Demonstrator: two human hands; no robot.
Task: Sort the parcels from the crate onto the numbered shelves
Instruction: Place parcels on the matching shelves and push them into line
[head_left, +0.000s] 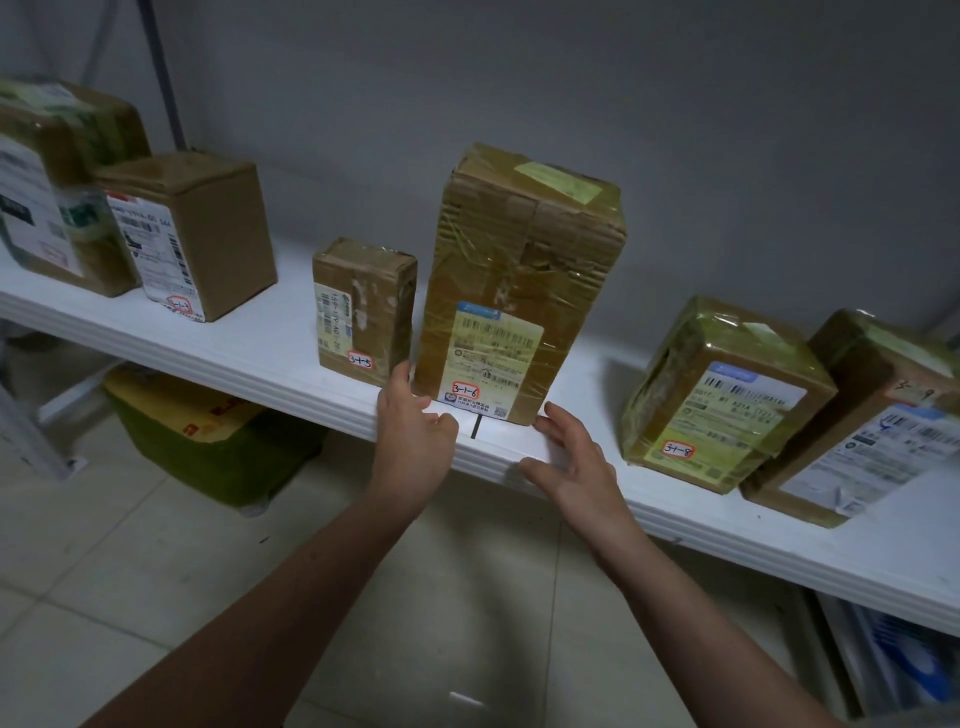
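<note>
White shelf (249, 332) holds six parcels (727, 395); parcel 3-1-6 (519, 270) looks placed, left hand (410, 431) and right hand (571, 457) at its base, each grip slack and empty; remainder unknowable

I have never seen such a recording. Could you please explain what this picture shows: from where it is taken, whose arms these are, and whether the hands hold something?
There is no machine here. A person wears a camera on the head, so the single picture looks forward and down along their own bare arms. The left hand and the right hand are at the front edge of a white shelf. They sit at the two bottom corners of a tall parcel, taped and tagged 3-1-6, which stands upright on the shelf. Neither hand grips it. The fingers are relaxed and seem at most to touch or steady it. To its left stands a small parcel tagged 3-1-5, and to its right a parcel tagged 3-1-8. Further parcels stand along the shelf.
</note>
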